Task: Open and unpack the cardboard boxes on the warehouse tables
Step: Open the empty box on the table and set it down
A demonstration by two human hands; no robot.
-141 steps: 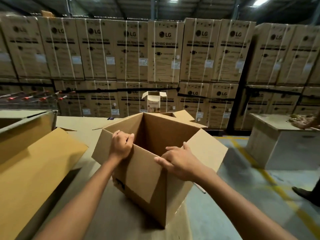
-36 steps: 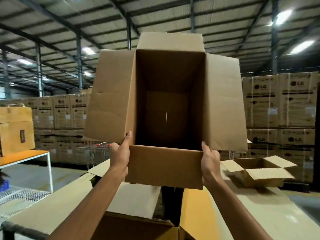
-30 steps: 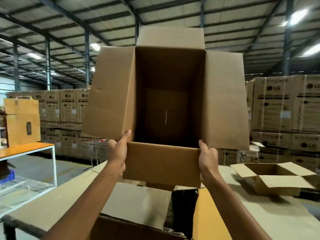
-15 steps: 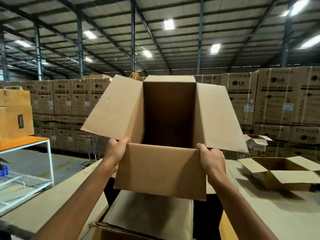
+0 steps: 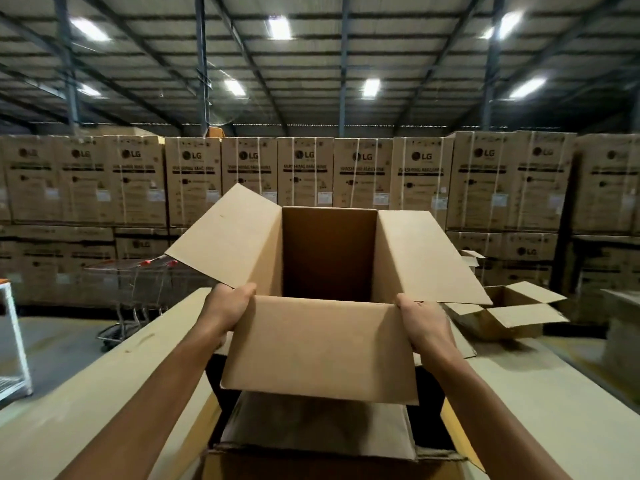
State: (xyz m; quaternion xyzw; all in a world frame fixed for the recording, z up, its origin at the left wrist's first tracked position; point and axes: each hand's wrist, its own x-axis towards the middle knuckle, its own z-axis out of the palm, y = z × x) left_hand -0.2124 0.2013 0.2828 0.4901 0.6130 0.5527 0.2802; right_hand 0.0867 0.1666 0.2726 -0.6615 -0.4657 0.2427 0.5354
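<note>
Right now you hold the cardboard box [image 5: 320, 344] up in front of you with both hands, lifted off the worktop [image 5: 104, 393] and directly above a larger open box [image 5: 311, 441] that sits at its near end. Your left hand [image 5: 225, 310] grips the near left corner, thumb laid over the rim and the fingers wrapped round the corner under the left flap. Your right hand [image 5: 424, 322] grips the near right corner in the same way, thumb on top; most of its fingers are hidden behind the cardboard. The box is tilted so that its mouth faces you and upward. Its side flaps spread wide to left and right, and its inside is in deep shadow.

Further along the worktop on your right lies a smaller opened box [image 5: 502, 313] with its flaps out. A shopping trolley [image 5: 138, 289] stands on the floor beyond the worktop's left side, and a white metal frame [image 5: 14, 341] shows at the left edge. Stacked LG washing-machine cartons [image 5: 304, 178] form a wall across the back of the warehouse.
</note>
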